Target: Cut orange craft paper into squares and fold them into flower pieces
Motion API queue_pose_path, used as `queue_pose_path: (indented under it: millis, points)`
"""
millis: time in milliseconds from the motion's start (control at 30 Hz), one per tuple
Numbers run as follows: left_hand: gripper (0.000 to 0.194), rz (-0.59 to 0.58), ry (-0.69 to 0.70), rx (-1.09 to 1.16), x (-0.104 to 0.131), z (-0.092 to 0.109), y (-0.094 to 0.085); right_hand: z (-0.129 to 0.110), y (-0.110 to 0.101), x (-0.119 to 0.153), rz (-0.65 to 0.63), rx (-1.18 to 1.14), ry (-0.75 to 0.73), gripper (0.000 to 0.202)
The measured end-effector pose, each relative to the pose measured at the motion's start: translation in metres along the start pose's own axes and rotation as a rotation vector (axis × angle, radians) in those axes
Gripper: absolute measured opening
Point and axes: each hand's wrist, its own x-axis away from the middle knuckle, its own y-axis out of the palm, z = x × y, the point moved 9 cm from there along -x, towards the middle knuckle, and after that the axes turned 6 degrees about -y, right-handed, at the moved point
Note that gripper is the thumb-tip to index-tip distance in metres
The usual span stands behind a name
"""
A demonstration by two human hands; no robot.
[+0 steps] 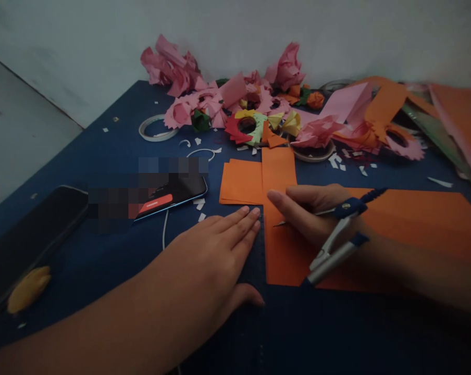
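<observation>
My remote feed showed the right hand [315, 221] gripping a compass [347, 207] over an orange sheet [419, 219] at four o'clock; the left hand [214, 250] lay flat, grasping nothing, by a ruler's edge [262, 260]. Smaller orange pieces [241, 182] at twelve seemed finished; the sheet, I judged, wasn't.

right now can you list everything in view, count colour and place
table: one, blue, beneath
wall: one, pale grey, back
folded paper: many, mostly pink, far side
sheets: several, orange and pink, far right
tape rolls: two, pale, by folded paper
scraps: many, white, scattered
phone: one, dark, left of centre
slab: one, black, left, perhaps a phone
lump: one, yellowish, lower left
cable: likely one, white, by phone
large paper: one, orange, right
small papers: several, orange, centre
ruler: one, clear, left of large paper
compass: one, blue and silver, right
left fingers: bare, on ruler
right fingers: bare, holding compass
</observation>
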Motion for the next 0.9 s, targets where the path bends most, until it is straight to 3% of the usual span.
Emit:
queue_pose_path:
  millis: [300,900]
  points:
    - [0.073,0.005,-0.027,0.024,-0.0001,-0.0024,-0.002,0.0074,0.0066,-0.001,-0.05,-0.107,0.073,0.045]
    - [0.07,-0.092,-0.09,0.13,-0.0029,-0.0064,0.0062,0.0065,0.0085,-0.0043,-0.062,-0.055,0.034,0.044]
